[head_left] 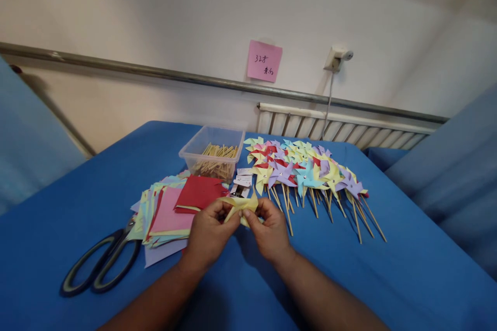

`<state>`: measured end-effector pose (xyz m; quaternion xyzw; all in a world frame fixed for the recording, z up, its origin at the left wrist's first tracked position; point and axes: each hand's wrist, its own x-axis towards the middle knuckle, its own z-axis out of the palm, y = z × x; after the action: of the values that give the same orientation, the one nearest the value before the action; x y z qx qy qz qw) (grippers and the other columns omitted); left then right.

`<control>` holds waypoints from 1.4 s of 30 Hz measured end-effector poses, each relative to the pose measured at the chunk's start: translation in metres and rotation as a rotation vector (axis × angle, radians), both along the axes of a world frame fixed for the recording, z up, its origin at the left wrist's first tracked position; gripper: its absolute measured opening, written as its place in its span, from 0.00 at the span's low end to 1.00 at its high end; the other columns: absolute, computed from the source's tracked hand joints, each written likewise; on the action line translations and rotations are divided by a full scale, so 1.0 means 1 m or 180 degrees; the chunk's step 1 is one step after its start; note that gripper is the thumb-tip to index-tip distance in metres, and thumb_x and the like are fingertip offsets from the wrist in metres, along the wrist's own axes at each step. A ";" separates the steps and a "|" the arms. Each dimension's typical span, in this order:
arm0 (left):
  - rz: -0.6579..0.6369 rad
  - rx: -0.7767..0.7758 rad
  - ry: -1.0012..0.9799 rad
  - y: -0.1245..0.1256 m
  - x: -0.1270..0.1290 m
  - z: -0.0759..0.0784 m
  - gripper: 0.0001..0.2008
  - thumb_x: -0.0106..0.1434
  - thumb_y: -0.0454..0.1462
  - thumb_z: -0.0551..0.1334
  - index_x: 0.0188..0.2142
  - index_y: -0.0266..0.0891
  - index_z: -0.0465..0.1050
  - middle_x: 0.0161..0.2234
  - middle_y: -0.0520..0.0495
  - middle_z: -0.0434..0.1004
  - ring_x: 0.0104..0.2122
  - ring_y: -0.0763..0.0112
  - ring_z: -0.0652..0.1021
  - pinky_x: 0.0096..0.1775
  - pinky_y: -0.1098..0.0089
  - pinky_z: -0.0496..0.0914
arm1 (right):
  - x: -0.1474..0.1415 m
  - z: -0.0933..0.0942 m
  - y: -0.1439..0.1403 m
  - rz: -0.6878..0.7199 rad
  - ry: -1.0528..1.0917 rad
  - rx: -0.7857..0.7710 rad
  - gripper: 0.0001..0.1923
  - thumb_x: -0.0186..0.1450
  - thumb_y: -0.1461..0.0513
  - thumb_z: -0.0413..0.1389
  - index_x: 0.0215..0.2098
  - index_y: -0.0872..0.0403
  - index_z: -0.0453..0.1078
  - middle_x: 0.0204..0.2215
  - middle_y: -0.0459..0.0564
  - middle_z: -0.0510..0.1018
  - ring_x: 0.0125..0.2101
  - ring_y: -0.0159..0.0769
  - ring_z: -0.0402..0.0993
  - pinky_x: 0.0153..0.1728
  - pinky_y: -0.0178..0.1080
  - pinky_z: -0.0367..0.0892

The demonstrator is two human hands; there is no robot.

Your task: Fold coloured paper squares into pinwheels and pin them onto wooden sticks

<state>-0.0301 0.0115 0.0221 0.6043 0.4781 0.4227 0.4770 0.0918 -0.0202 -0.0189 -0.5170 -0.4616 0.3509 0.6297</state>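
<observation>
Between my two hands I hold a yellow paper pinwheel, its corners folded in toward the middle. My left hand grips its left side, the thumb pressed near the centre. On the right side, my right hand pinches the paper, its thumb tip meeting the left one. Whether a pin sits under the thumbs is hidden. Just beyond my left hand lie red paper squares on a stack of coloured paper. Small white cards with a dark item on them lie behind the pinwheel.
Scissors lie at the left. A clear plastic box of wooden sticks stands at the back. Many finished pinwheels on sticks are piled to the right on the blue tablecloth. Behind are a rail and a radiator.
</observation>
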 end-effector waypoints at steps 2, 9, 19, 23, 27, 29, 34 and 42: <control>0.0002 0.0016 0.0019 0.000 0.000 0.000 0.07 0.50 0.38 0.66 0.25 0.38 0.71 0.23 0.54 0.74 0.25 0.72 0.74 0.29 0.74 0.66 | 0.000 0.002 0.000 -0.0006 -0.0025 -0.0001 0.06 0.59 0.60 0.58 0.31 0.54 0.69 0.26 0.45 0.75 0.27 0.32 0.69 0.30 0.34 0.66; -0.0061 0.0005 -0.0027 0.000 -0.001 -0.002 0.06 0.52 0.38 0.65 0.29 0.38 0.72 0.24 0.54 0.74 0.27 0.71 0.75 0.31 0.73 0.67 | 0.001 0.003 0.000 0.0195 0.0253 -0.0054 0.07 0.58 0.59 0.58 0.33 0.54 0.69 0.28 0.46 0.76 0.28 0.32 0.70 0.29 0.34 0.65; -0.0050 0.0083 0.0066 0.002 -0.002 -0.007 0.06 0.52 0.38 0.65 0.28 0.37 0.71 0.23 0.55 0.73 0.25 0.73 0.73 0.28 0.74 0.65 | 0.001 0.004 0.000 0.0115 0.0139 -0.0068 0.05 0.58 0.61 0.58 0.30 0.55 0.69 0.25 0.44 0.74 0.26 0.31 0.67 0.29 0.34 0.64; -0.0032 0.0057 0.0047 0.003 -0.002 -0.008 0.06 0.51 0.38 0.65 0.27 0.37 0.71 0.22 0.55 0.72 0.25 0.73 0.73 0.28 0.75 0.65 | -0.001 0.003 -0.001 0.0116 0.0118 -0.0057 0.04 0.59 0.61 0.57 0.32 0.55 0.69 0.27 0.45 0.75 0.28 0.32 0.69 0.31 0.35 0.65; -0.0020 0.0059 0.0070 0.003 -0.001 -0.006 0.06 0.51 0.37 0.65 0.27 0.37 0.71 0.22 0.55 0.72 0.24 0.74 0.72 0.28 0.75 0.64 | -0.001 0.003 -0.001 0.0137 0.0179 -0.0030 0.05 0.59 0.61 0.58 0.31 0.55 0.68 0.26 0.45 0.74 0.27 0.33 0.69 0.31 0.36 0.65; -0.0022 0.0054 0.0079 0.002 -0.001 -0.005 0.06 0.51 0.38 0.65 0.27 0.37 0.71 0.22 0.55 0.72 0.24 0.73 0.72 0.28 0.75 0.64 | -0.001 0.003 0.000 0.0152 0.0275 -0.0029 0.05 0.59 0.61 0.58 0.31 0.55 0.68 0.26 0.45 0.74 0.27 0.32 0.68 0.31 0.36 0.65; -0.0008 -0.0004 0.0023 -0.001 -0.002 -0.001 0.07 0.51 0.38 0.65 0.27 0.37 0.71 0.22 0.55 0.73 0.25 0.73 0.73 0.28 0.74 0.65 | -0.001 -0.001 0.002 0.0323 0.0762 -0.0068 0.06 0.58 0.61 0.60 0.32 0.55 0.69 0.26 0.44 0.74 0.27 0.31 0.67 0.30 0.35 0.63; -0.0035 -0.0067 -0.0110 -0.001 -0.002 0.001 0.08 0.51 0.40 0.66 0.27 0.37 0.71 0.23 0.54 0.73 0.25 0.72 0.74 0.29 0.74 0.66 | 0.001 -0.001 0.001 0.0394 0.0868 -0.0073 0.08 0.57 0.60 0.61 0.32 0.55 0.70 0.25 0.43 0.73 0.25 0.29 0.65 0.27 0.33 0.60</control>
<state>-0.0323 0.0104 0.0232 0.5945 0.4708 0.4254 0.4939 0.0929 -0.0190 -0.0198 -0.4422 -0.3987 0.4612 0.6578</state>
